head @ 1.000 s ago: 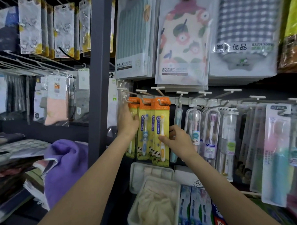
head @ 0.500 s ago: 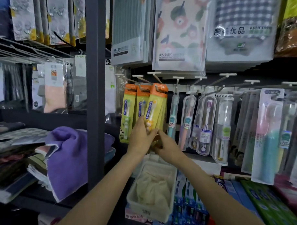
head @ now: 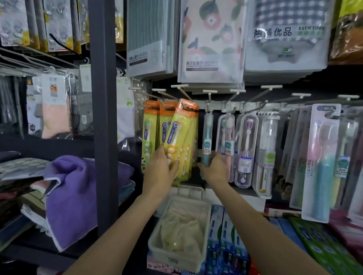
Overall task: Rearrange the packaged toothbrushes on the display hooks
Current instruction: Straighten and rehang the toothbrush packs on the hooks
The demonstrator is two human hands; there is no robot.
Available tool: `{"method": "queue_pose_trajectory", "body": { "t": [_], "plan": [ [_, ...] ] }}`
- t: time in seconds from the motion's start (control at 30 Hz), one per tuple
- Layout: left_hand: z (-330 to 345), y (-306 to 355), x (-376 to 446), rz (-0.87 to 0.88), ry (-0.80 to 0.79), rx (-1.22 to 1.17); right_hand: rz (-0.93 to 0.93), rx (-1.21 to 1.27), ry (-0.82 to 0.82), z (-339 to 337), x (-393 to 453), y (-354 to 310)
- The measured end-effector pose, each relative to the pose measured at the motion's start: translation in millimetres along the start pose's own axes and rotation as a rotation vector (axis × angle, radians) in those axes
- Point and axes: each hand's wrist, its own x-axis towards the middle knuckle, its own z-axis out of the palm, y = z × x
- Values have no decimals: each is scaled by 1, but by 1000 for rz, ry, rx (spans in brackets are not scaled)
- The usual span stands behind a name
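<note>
Yellow toothbrush packs with orange tops hang on white display hooks. My left hand grips the lower end of the front yellow pack, which tilts to the right while its top stays on its hook. Two more yellow packs hang straight to the left. My right hand is closed around the bottom of a slim clear pack with a teal toothbrush, which hangs on the neighbouring hook. Further clear toothbrush cases hang to the right.
A dark shelf post stands left of the hooks, with a purple towel beside it. A white bin and boxed toothpaste lie below my arms. Packaged towels hang above.
My right hand left the yellow packs and moved right onto the teal toothbrush pack. My left hand kept hold of the tilted yellow pack. The view moved closer.
</note>
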Motion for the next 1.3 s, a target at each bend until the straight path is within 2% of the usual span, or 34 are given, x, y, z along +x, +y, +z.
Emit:
{"method": "queue_pose_trajectory", "body": {
  "t": [0.13, 0.27, 0.37, 0.47, 0.8, 1.1, 1.3],
  "plan": [
    [-2, -4, 1, 25, 1, 28, 5, -139, 0, -1, -4, 15],
    [-1, -3, 1, 16, -30, 55, -102, -186, -6, -8, -22, 30],
    [0, -4, 2, 11, -34, 60, -206, -183, 73, -26, -25, 28],
    [1, -6, 3, 13, -22, 52, -231, -142, 92, -38, -21, 21],
    [-2, -10, 2, 30, -28, 76, -159, -51, -7, -20, -20, 10],
    [-9, -18, 12, 57, -15, 144, -253, 58, -270, -6, -21, -6],
    [-15, -23, 18, 79, -1, 261, -267, 208, -328, 30, -44, -21]
  ]
}}
